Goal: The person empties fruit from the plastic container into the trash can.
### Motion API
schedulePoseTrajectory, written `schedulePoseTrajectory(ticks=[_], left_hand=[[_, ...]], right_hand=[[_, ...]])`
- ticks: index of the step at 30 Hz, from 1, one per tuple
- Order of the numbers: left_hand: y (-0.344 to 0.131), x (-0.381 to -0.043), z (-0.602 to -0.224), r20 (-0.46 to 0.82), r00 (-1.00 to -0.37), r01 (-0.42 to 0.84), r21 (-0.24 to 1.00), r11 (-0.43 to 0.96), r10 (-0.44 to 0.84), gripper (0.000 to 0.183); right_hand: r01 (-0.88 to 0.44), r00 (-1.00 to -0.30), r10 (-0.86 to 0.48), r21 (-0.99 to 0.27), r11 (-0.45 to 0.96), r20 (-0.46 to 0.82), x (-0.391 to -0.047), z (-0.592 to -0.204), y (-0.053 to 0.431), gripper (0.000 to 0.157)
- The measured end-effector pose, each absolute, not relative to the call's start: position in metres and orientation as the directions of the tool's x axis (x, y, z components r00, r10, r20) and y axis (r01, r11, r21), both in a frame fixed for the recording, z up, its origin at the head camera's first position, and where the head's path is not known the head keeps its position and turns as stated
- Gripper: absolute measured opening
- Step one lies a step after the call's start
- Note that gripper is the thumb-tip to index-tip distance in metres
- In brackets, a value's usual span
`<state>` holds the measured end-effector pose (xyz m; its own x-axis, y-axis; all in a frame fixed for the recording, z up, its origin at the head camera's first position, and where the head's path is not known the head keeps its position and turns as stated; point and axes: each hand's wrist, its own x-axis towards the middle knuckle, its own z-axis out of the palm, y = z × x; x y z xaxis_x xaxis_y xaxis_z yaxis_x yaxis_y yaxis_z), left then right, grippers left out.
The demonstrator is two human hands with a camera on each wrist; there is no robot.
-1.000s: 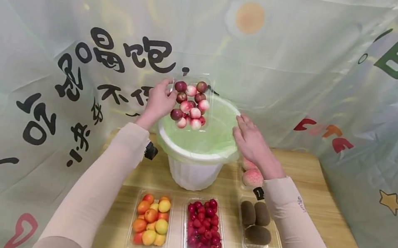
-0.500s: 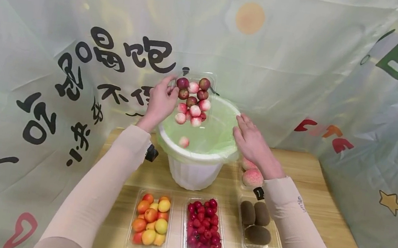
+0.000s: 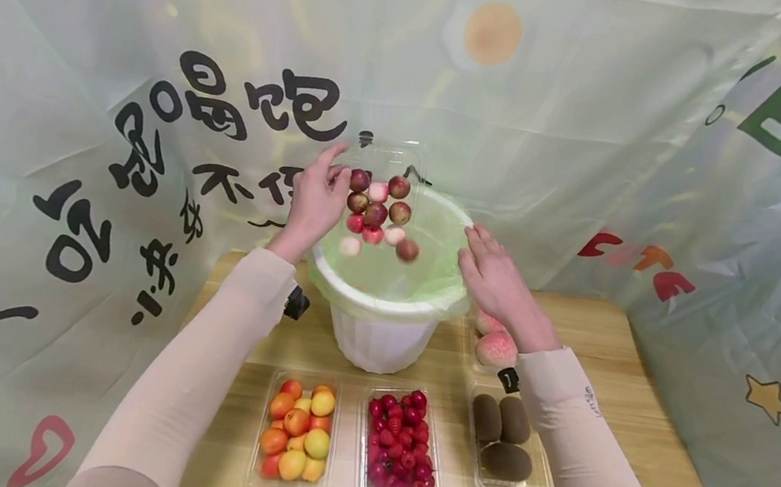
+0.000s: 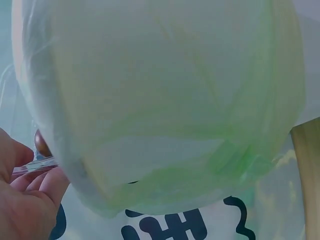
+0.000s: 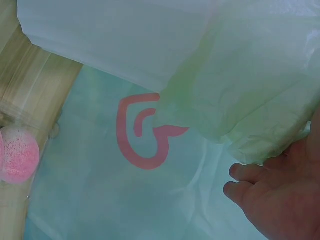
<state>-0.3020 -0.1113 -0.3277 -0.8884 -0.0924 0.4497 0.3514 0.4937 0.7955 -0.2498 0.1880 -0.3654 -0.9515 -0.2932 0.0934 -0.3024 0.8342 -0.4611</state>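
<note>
My left hand pinches the side edge of a clear plastic fruit box, which tilts steeply over a white bin. Dark plum-like fruits and small pink-white peach-like fruits crowd toward the box's lower end, and a dark round fruit is at its bottom corner. A pale green bag lines the bin and folds over its rim. In the left wrist view, thumb and fingers grip the box's thin edge. My right hand touches the bin's right rim with its fingers fairly straight.
Near the table's front stand clear boxes of orange-yellow fruits, dark red berry-like fruits and brown kiwis. Pink peaches lie under my right forearm. Printed cloth hangs behind and at both sides.
The fruits have slid down the tilted box, leaving its upper end bare. A pink-white fruit dropped into the bin. The right hand has stayed at the rim.
</note>
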Motion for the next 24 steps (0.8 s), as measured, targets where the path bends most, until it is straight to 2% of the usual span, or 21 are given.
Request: schedulePoseTrajectory(ticks=[24], left_hand=[[-0.1136, -0.2974, -0.3286, 0.507, -0.856, 0.409, 0.784, 0.468, -0.101, 0.045]], right_hand=[[-0.296, -0.953, -0.286, -0.485, 0.823, 0.097, -0.2509, -0.3662, 0.1892, 0.065]])
